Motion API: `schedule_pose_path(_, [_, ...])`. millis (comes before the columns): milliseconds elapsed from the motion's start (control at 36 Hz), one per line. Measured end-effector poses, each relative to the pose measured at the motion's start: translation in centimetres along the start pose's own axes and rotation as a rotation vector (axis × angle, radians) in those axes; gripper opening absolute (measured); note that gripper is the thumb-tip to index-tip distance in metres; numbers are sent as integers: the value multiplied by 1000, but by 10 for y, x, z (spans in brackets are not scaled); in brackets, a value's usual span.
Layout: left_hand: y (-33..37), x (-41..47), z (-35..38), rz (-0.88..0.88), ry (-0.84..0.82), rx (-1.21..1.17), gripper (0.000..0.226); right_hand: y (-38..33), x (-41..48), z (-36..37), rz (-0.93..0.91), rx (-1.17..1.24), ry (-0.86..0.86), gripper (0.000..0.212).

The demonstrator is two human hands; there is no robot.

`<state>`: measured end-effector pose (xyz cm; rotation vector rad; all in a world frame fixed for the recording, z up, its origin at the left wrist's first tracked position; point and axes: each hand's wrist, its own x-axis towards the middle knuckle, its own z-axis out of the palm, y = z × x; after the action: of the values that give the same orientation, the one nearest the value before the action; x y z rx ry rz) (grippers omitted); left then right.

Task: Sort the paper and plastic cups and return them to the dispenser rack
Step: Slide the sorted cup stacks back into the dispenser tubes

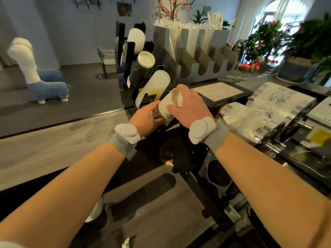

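My right hand (189, 106) grips the rim end of a white paper cup stack (165, 109) with a green mark, tilted toward the black dispenser rack (129, 52). My left hand (146, 117) holds the stack's lower end from the left, its fingers curled under it and partly hidden. In the rack lie a frosted plastic cup stack (154, 86), a paper cup stack (146, 59) above it, and another white stack (136, 38) at the top. The held stack sits just right of the frosted one.
A grey holder with wrapped straws (193, 49) stands behind the rack. A cup sealing machine with printed film (275, 102) is at the right. Potted plants (268, 40) line the far right. More cups (95, 210) sit low under my left forearm.
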<state>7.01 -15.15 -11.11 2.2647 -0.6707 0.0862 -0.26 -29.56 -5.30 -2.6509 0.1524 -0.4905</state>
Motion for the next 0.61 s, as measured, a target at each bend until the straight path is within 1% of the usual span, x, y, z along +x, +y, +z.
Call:
schedule_pose_path(56, [1, 1, 0, -23, -8, 22, 59, 2, 1, 1, -2, 15, 7, 61])
schedule_pose_path(111, [2, 0, -1, -56, -7, 19, 60, 5, 1, -1, -15, 18, -19, 66])
schedule_pose_path(194, [-1, -5, -4, -100, -10, 17, 61, 6, -3, -7, 4, 34, -56, 82])
schedule_pose_path(250, [-4, -16, -9, -119, 5, 15, 57, 5, -11, -13, 8, 57, -4, 87])
schedule_pose_path(333, [-10, -34, -22, -90, 36, 47, 48, -1, -26, -20, -62, 79, 201, 75])
schedule_pose_path(417, [-20, -65, -40, -92, 38, 66, 40, -20, -47, -15, -174, 129, 265, 61])
schedule_pose_path(500, [-39, -97, -58, -123, -11, 120, 33, -36, -66, 2, -236, 283, 117, 50])
schedule_pose_path(528, [-52, -117, -65, -157, -17, 144, 30, -45, -75, 15, -267, 318, 39, 48])
schedule_pose_path(611, [-85, -157, -79, -246, -4, 192, 28, -61, -93, 51, -328, 330, -156, 49])
